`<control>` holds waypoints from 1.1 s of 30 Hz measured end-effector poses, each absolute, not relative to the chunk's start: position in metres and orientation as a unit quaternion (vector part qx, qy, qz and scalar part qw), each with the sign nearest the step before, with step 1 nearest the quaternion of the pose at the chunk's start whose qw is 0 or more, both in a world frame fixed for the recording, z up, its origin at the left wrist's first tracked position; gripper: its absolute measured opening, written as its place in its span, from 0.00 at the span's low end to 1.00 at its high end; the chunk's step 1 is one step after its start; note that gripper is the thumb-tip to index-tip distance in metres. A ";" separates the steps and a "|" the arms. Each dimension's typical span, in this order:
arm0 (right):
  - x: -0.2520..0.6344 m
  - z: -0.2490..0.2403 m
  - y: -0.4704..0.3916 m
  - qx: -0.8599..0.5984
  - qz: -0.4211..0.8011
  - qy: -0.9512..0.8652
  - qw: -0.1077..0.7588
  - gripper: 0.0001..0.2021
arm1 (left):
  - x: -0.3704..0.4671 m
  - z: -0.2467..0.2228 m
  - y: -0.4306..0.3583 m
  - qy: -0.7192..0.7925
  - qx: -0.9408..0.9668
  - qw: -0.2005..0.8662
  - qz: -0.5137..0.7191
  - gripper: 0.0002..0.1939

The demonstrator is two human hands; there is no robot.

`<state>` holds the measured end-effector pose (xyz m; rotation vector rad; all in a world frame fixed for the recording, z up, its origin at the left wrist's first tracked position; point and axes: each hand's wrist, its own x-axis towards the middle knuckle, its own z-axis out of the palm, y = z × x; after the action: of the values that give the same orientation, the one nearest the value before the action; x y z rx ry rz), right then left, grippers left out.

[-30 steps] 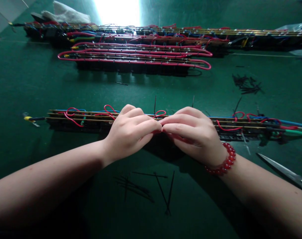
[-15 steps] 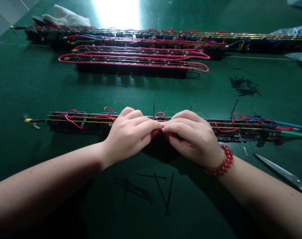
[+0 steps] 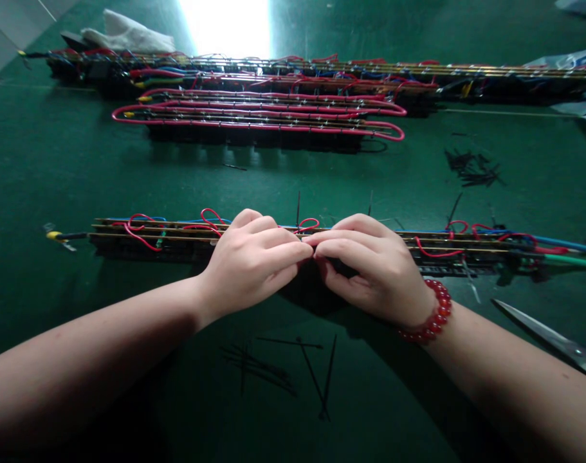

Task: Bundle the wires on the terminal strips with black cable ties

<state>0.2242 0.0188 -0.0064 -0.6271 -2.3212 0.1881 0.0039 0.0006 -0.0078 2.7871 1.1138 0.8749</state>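
Left hand and right hand meet mid-strip, fingers curled, tips pinched together; cannot tell what's gripped. Wired strip lies crosswise on surface, probably for two-handed access. Loose black ties nearer, likely for reach.

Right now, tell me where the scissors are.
In the head view, the scissors lie at the right edge, just beyond the right forearm and right of the red bead bracelet.

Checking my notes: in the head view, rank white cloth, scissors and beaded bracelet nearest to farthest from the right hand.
1. Beaded bracelet, at the wrist of the right hand.
2. Scissors, farther right.
3. White cloth, far left, back.
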 end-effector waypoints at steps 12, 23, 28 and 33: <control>0.224 -0.007 0.019 -0.240 0.069 -0.902 0.352 0.08 | 0.004 -0.006 0.001 0.355 0.892 0.007 0.278 0.07; 0.225 -0.006 0.020 -0.245 0.085 -0.900 0.350 0.07 | 0.003 -0.009 0.001 0.359 0.882 -0.008 0.305 0.06; 0.225 -0.005 0.020 -0.249 0.094 -0.897 0.353 0.06 | 0.003 -0.010 0.000 0.368 0.878 -0.009 0.306 0.04; 0.226 -0.006 0.020 -0.250 0.093 -0.897 0.354 0.07 | 0.003 -0.011 0.001 0.371 0.879 -0.005 0.299 0.05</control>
<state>0.2256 0.0205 -0.0056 -0.6460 -2.3184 0.2411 0.0032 0.0007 -0.0107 2.7699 1.1694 0.9425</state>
